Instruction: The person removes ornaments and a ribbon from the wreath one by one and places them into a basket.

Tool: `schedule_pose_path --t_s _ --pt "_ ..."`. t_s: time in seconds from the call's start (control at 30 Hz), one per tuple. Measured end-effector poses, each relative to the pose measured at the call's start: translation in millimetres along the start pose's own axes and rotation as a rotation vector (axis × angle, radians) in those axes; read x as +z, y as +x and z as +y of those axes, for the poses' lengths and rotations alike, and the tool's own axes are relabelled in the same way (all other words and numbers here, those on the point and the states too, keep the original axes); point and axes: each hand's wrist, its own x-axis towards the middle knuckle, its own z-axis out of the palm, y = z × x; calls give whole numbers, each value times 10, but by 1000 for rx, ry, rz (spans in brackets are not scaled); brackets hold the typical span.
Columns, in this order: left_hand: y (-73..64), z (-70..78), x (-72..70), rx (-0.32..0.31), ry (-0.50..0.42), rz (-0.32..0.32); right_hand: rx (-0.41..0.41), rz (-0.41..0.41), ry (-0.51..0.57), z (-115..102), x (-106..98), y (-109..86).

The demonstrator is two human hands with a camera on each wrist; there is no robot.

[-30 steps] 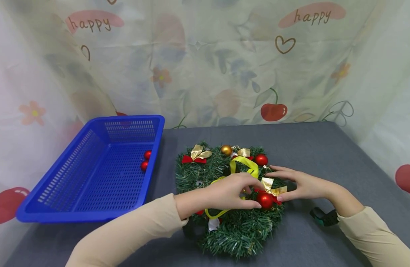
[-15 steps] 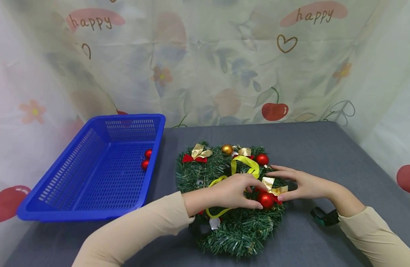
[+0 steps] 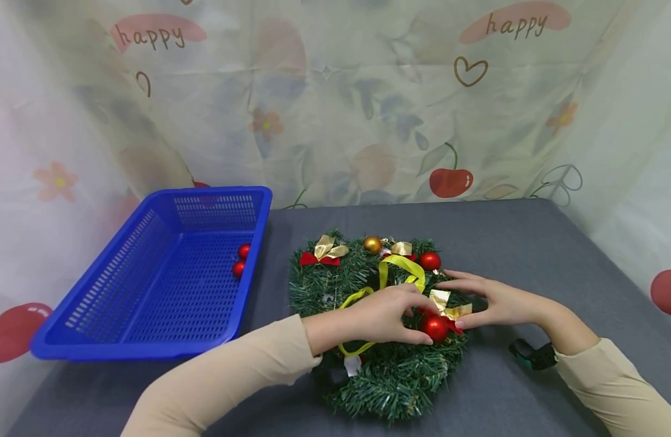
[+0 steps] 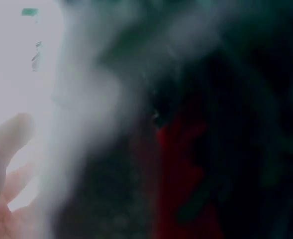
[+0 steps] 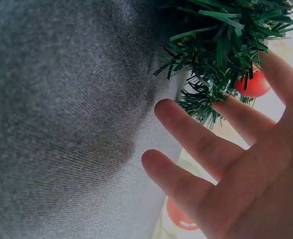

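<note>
A green Christmas wreath lies on the grey cloth, dressed with bows, balls and a yellow ribbon. My left hand reaches across it and holds a red Christmas ball between thumb and curled fingers. In the left wrist view, blurred greenery and red cloth fill most of the picture. On the wreath's right side, my right hand has its thumb at a gold-and-red bow. Its other fingers are extended and spread beside the greenery in the right wrist view.
At the left stands a blue plastic basket with red balls against its right wall. Near the right wrist a dark strap-like object lies by the sleeve. A printed curtain hangs behind the table.
The left hand and forearm have shifted slightly to the right, staying at the red ball. The right hand keeps its place, and the whole head view has moved a little.
</note>
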Motion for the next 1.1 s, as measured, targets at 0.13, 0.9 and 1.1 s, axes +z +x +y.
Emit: schedule_pose_path --t_s 0.13,0.9,1.1 --pt "-16 1 -34 11 19 1 2 -1 4 -5 -2 -5" --pt "-170 -49 -240 -84 7 11 2 12 -17 -44 4 -16" --pt "-222 -66 -286 -95 35 18 6 10 -16 -48 4 -16"
